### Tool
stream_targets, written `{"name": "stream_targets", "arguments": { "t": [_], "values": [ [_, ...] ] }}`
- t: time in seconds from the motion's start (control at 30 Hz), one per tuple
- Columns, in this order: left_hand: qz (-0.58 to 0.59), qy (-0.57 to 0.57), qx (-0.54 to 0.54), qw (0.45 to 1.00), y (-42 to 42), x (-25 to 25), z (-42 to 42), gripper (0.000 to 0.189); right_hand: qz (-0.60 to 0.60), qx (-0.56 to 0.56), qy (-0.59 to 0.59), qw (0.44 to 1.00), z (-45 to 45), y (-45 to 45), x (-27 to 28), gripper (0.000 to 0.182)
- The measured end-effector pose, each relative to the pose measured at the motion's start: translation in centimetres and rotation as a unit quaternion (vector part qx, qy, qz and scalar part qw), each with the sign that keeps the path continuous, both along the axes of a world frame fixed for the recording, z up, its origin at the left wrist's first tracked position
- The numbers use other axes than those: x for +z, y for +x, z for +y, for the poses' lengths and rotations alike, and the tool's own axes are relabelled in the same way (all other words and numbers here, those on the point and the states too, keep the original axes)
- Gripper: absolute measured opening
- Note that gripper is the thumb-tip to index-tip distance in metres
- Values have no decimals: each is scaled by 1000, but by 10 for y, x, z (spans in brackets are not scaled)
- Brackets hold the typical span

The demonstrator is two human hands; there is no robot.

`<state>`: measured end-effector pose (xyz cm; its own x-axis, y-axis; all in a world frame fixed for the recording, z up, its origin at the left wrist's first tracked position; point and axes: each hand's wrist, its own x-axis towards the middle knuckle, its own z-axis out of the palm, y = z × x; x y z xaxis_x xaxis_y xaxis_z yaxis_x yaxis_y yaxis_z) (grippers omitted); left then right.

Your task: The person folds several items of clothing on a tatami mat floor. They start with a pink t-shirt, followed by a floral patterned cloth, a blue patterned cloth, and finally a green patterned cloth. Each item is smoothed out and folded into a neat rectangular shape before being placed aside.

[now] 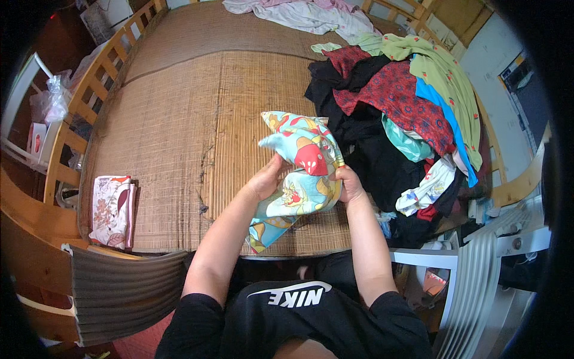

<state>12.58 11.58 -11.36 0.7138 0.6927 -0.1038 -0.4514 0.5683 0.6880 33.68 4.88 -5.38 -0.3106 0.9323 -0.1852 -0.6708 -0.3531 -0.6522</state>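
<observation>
Both hands grip a light-blue printed cloth (309, 188) with red, yellow and white figures, bunched and partly raised above the bamboo mat (179, 134). My left hand (268, 177) has its fingers hidden behind the cloth's left side, with the thumb pointing up along it. On the opposite side, my right hand (350, 183) pinches the edge with the thumb in front. One corner of the cloth sticks up at the top, while a lower flap hangs towards the mat's front edge. Whether it is a pillowcase or a garment, I cannot tell.
A heap of clothes (399, 103) in red print, black and green lies on the right. At the front left rests a folded floral cloth (112, 211). Pale bedding (309, 18) lies at the far end. A wooden bed rail (85, 105) borders the left side.
</observation>
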Motion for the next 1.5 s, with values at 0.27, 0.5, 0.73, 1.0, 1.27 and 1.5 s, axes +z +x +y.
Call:
{"name": "stream_targets", "arguments": {
  "t": [0.27,0.5,0.73,1.0,1.27,1.5],
  "values": [
    [153,23,274,949,-13,40,43,27,-93,-116,2,989,15,24,0,36],
    [277,266,418,823,-108,182,134,20,-103,-64,-59,991,78,46,0,29],
    [187,353,502,767,-225,285,200,13,-189,-152,167,956,188,41,158,21],
    [-127,248,421,863,-274,192,138,25,-345,-150,300,877,120,6,181,44],
    [511,95,423,742,-229,-13,32,38,-532,-1,-43,846,41,35,-56,70],
    [836,43,77,542,-216,18,-4,31,-617,-9,-151,772,31,48,-87,50]
  ]
}}
